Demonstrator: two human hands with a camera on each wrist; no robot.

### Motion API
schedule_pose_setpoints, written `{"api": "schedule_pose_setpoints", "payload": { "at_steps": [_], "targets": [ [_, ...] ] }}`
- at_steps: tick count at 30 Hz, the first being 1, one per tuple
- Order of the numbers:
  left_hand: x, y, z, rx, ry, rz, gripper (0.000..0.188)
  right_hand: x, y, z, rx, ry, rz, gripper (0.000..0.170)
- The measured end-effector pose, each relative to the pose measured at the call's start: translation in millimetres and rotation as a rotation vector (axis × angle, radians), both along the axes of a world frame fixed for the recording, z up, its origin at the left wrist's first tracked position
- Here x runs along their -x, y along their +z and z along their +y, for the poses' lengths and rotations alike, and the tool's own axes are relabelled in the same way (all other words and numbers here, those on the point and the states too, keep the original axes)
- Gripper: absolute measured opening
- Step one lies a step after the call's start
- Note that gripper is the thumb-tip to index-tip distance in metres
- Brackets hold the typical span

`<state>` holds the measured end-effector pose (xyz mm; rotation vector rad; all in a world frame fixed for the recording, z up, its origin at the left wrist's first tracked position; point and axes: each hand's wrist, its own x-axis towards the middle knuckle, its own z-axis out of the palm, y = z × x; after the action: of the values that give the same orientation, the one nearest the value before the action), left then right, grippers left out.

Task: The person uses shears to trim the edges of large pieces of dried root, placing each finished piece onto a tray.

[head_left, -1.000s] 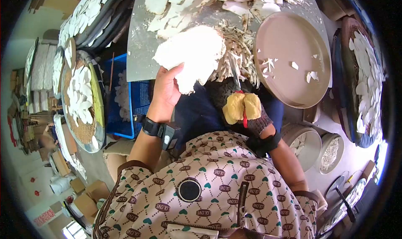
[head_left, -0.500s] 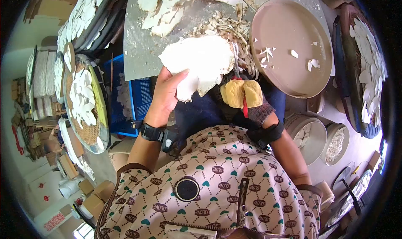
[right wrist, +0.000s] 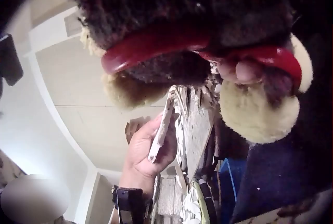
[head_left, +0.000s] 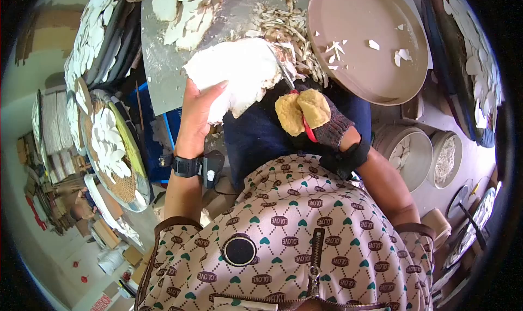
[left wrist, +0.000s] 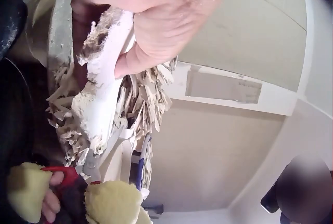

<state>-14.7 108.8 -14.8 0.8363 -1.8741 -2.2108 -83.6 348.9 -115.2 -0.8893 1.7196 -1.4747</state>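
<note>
The bare left hand (head_left: 195, 112) pinches a large flat white piece (head_left: 234, 71) by its left edge, thumb on top. In the left wrist view that piece (left wrist: 101, 89) is seen edge-on, thick and ragged. The right hand (head_left: 321, 117), in a dark knitted glove, grips red-handled scissors (head_left: 309, 130) padded with yellow sponge (head_left: 315, 108). Their blades (head_left: 285, 74) lie against the piece's right edge. In the right wrist view, fingers pass through the red handle loops (right wrist: 156, 47). A heap of pale strips (head_left: 299, 46) lies beyond the blades.
A round tan tray (head_left: 370, 49) with a few white scraps is at the right of the grey table (head_left: 158, 65). White slabs (head_left: 190, 16) lie at the back left. A blue crate (head_left: 158, 161) stands at left, round bins (head_left: 411, 153) at right.
The view has shifted, with table and tray higher in the picture. The scissors have tilted left, and their blades now meet the piece's right edge. The left hand keeps its hold.
</note>
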Motion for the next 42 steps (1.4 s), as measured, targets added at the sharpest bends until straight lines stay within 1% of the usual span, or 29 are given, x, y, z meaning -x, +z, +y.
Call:
{"api": "schedule_pose_setpoints", "payload": {
  "at_steps": [3, 4, 7, 8, 12, 14, 15, 17, 18, 20, 21, 23, 24, 26, 27, 29, 30, 33, 36, 38, 40, 42],
  "targets": [
    [4, 1, -3, -0.007, -0.029, -0.016, 0.050, 0, 6, 0, 0.032, 0.002, -0.086, 0.026],
    [5, 2, -4, -0.009, -0.032, -0.009, 0.050, -2, 1, 0, 0.041, -0.011, -0.014, 0.026],
    [7, -1, -7, -0.003, -0.038, 0.001, 0.051, -7, -4, -9, 0.091, -0.072, -0.150, 0.025],
    [8, -1, -8, -0.002, -0.045, 0.007, 0.051, -7, -2, -7, 0.078, -0.076, -0.281, 0.025],
    [8, 0, -13, 0.010, -0.067, 0.000, 0.052, -3, 17, -5, 0.065, -0.002, -0.055, 0.024],
    [11, 4, -16, 0.026, -0.084, -0.017, 0.053, -1, 13, -5, 0.065, 0.008, -0.034, 0.024],
    [13, 9, -16, 0.035, -0.093, -0.030, 0.054, -1, 6, -6, 0.069, 0.011, -0.071, 0.024],
    [14, 14, -17, 0.052, -0.118, -0.050, 0.056, -4, -5, -7, 0.062, -0.008, -0.013, 0.024],
    [14, 15, -17, 0.061, -0.134, -0.057, 0.057, -6, -6, -8, 0.052, -0.033, 0.082, 0.024],
    [12, 17, -16, 0.066, -0.146, -0.067, 0.057, -10, -10, -9, 0.042, -0.058, 0.138, 0.024],
    [12, 17, -15, 0.062, -0.143, -0.068, 0.058, -10, -12, -10, 0.041, -0.060, 0.100, 0.024],
    [12, 16, -12, 0.029, -0.134, -0.058, 0.057, -12, -14, -11, 0.049, -0.093, -0.058, 0.023],
    [13, 14, -9, 0.001, -0.128, -0.048, 0.057, -12, -9, -12, 0.057, -0.124, -0.179, 0.022],
    [12, 11, -10, -0.013, -0.121, -0.053, 0.056, -13, -2, -13, 0.059, -0.139, -0.311, 0.020],
    [12, 7, -12, -0.004, -0.123, -0.068, 0.056, -12, -1, -12, 0.049, -0.124, -0.322, 0.020],
    [7, 1, -11, -0.014, -0.117, -0.072, 0.056, -16, 2, -9, 0.033, -0.121, -0.270, 0.019],
    [8, -1, -10, -0.028, -0.115, -0.049, 0.056, -15, 4, -9, 0.033, -0.134, -0.196, 0.019],
    [10, 1, -10, -0.036, -0.114, -0.044, 0.055, -13, 6, -10, 0.056, -0.159, -0.208, 0.019],
    [13, 5, -13, -0.022, -0.111, -0.014, 0.055, -9, 18, -9, 0.211, -0.148, -0.522, 0.021],
    [15, 9, -17, 0.004, -0.121, -0.016, 0.056, -5, 32, -5, 0.361, -0.076, -0.782, 0.021],
    [18, 16, -22, 0.045, -0.138, -0.056, 0.058, -6, 23, -7, 0.569, -0.046, -0.959, 0.022],
    [19, 20, -22, 0.078, -0.231, -0.082, 0.060, -9, 0, -10, 0.486, -0.075, -0.674, 0.022]
  ]
}}
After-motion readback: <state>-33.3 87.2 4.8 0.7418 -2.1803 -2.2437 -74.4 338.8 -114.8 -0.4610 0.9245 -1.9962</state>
